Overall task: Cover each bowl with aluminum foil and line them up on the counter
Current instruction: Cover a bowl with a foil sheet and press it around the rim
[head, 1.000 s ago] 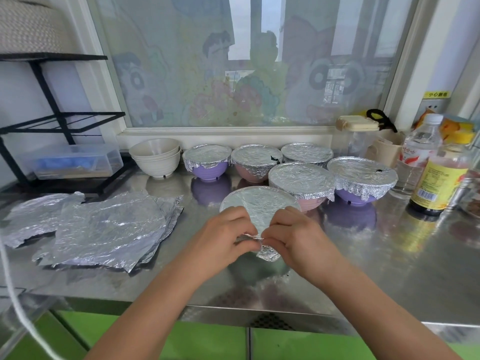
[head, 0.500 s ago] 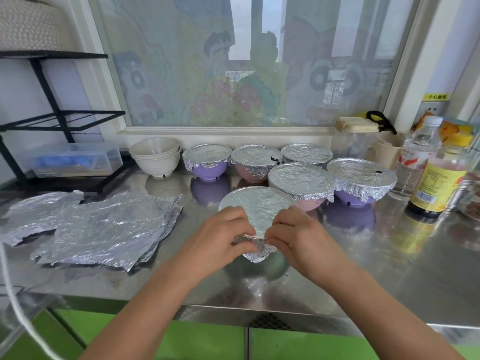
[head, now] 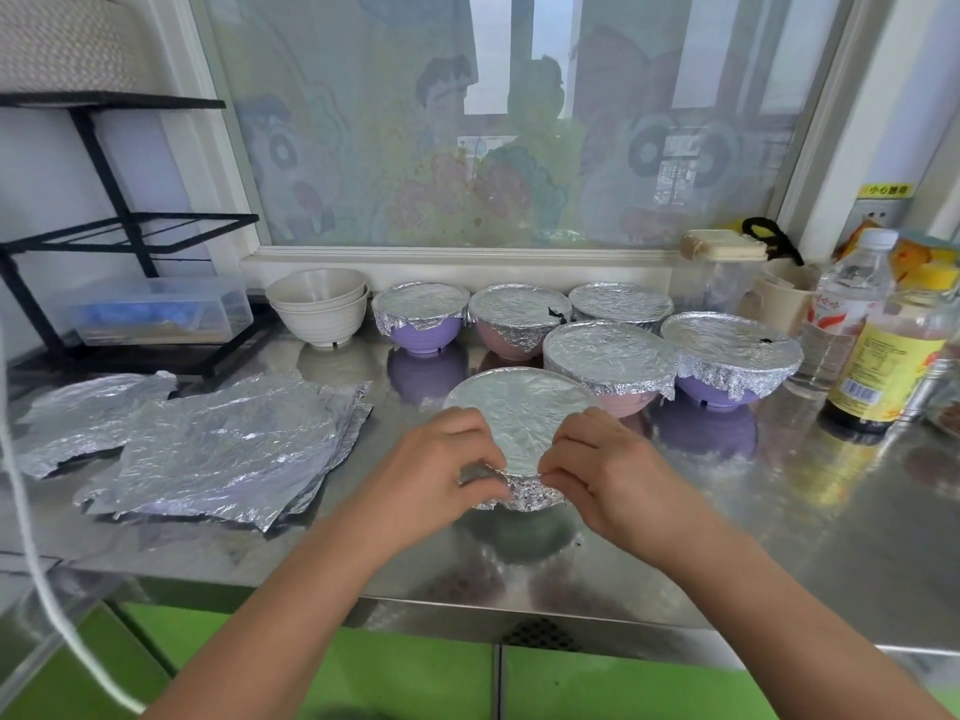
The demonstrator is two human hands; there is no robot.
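Observation:
A bowl capped with aluminum foil [head: 519, 413] sits on the steel counter [head: 727, 537] in front of me. My left hand [head: 431, 470] and my right hand [head: 613, 475] both pinch the crumpled foil skirt at the bowl's near rim. Behind it stand several foil-covered bowls: a purple one [head: 421, 317], a pink one [head: 514, 319], one at the back [head: 621, 304], a pink one [head: 608, 366] and a purple one [head: 732, 356]. Two stacked white bowls [head: 319, 309] stand uncovered at the left. Loose foil sheets [head: 223, 444] lie on the left of the counter.
A black wire rack [head: 130, 236] with a clear plastic box [head: 150, 314] stands at the far left. Bottles [head: 883, 345], a jar [head: 722, 272] and cups crowd the right back corner. A window [head: 493, 122] runs behind the bowls. A white cord [head: 31, 537] hangs at left.
Both hands have kept working the foil's near edge. The hanging flap is now folded tighter under the bowl's rim. The other bowls have not moved.

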